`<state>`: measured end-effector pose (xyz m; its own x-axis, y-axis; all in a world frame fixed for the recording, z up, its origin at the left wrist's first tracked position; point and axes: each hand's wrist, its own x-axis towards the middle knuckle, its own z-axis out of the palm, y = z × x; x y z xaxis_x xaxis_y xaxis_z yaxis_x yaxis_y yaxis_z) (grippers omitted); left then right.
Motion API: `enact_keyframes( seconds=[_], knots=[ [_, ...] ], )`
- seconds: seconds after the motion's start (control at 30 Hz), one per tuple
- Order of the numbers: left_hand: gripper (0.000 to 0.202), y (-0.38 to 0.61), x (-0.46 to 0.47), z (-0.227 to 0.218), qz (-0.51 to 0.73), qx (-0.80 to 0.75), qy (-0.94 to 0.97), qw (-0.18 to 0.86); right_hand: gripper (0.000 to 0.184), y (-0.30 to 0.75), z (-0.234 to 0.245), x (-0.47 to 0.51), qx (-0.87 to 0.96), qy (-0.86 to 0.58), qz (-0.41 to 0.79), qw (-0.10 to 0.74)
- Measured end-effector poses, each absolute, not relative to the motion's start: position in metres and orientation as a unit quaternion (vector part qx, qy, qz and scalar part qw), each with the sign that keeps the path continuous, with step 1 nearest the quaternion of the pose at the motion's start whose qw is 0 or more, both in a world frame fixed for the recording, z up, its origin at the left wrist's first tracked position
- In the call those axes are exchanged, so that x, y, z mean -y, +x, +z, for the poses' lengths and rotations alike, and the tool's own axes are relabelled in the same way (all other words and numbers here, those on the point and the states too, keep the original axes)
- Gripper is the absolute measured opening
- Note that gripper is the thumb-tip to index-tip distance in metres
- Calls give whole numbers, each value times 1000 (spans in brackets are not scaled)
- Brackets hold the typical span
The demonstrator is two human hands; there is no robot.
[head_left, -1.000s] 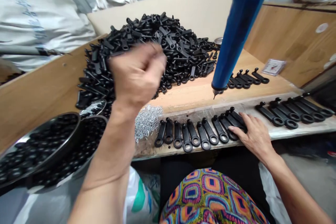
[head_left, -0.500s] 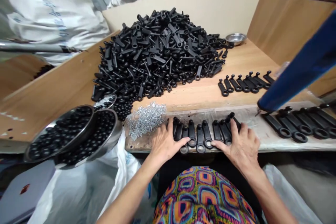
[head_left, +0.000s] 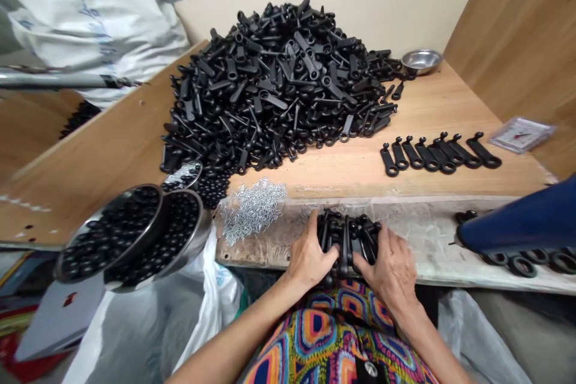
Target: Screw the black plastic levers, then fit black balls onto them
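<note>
At the bench's front edge, a bunch of black crank handles (head_left: 345, 243) is pressed together between my two hands. My left hand (head_left: 310, 261) grips the bunch from its left side, thumb in front. From the right, my right hand (head_left: 393, 264) closes on the same bunch, with its thumb also at the front. Loose silver pins (head_left: 254, 207) lie in a heap just left of my left hand. Right of my right hand, a blue tool with a thin tip (head_left: 508, 225) lies above more black handles (head_left: 522, 265), partly covering them.
A large pile of black handles (head_left: 274, 84) fills the bench's middle. Two metal bowls of black balls (head_left: 112, 231) stand at left. A row of handles (head_left: 443, 153), a small metal dish (head_left: 422, 60) and a clear plastic case (head_left: 522, 134) are at right.
The spread row of crank handles has been squeezed into a tight bunch and drawn towards my body. My hands have come closer together. The blue tool appears lower in view.
</note>
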<state>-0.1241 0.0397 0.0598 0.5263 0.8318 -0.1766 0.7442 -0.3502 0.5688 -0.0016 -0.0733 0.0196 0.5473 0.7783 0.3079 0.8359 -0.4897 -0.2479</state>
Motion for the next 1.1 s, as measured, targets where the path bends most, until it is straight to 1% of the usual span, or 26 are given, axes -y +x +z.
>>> enact_keyframes(
  seconds=[0.1, 0.2, 0.33, 0.4, 0.5, 0.6, 0.7, 0.77, 0.83, 0.93, 1.1],
  knots=[
    [83, -127, -43, 58, 122, -481, 763, 414, 67, -1, 19, 67, 475, -850, -67, 218],
    [82, -127, -44, 56, 175, -448, 697, 532, 58, -2, 20, 59, 486, -840, -26, 238],
    [69, -125, -42, 54, 236, -426, 558, 672, 58, -7, 23, 51, 494, -825, 20, 275],
    [65, -124, -42, 56, 263, -399, 506, 718, 58, -9, 26, 47, 497, -818, 43, 287],
    [65, -125, -42, 59, 279, -374, 453, 760, 58, -12, 30, 42, 493, -809, 81, 310],
    [65, -127, -45, 57, 266, -371, 401, 794, 61, -12, 33, 39, 476, -792, 129, 360],
    [63, -130, -47, 54, 261, -343, 376, 820, 65, -13, 35, 36, 447, -749, 206, 444],
    [61, -131, -49, 54, 251, -318, 367, 838, 64, -16, 36, 34, 426, -702, 259, 509],
    [58, -132, -51, 54, 243, -301, 354, 852, 63, -18, 39, 32, 412, -660, 306, 549],
    [57, -133, -53, 54, 237, -284, 339, 865, 67, -19, 43, 28, 404, -640, 341, 558],
    [62, -130, -54, 63, 256, -283, 325, 865, 65, -14, 53, 24, 424, -646, 342, 535]
  ],
)
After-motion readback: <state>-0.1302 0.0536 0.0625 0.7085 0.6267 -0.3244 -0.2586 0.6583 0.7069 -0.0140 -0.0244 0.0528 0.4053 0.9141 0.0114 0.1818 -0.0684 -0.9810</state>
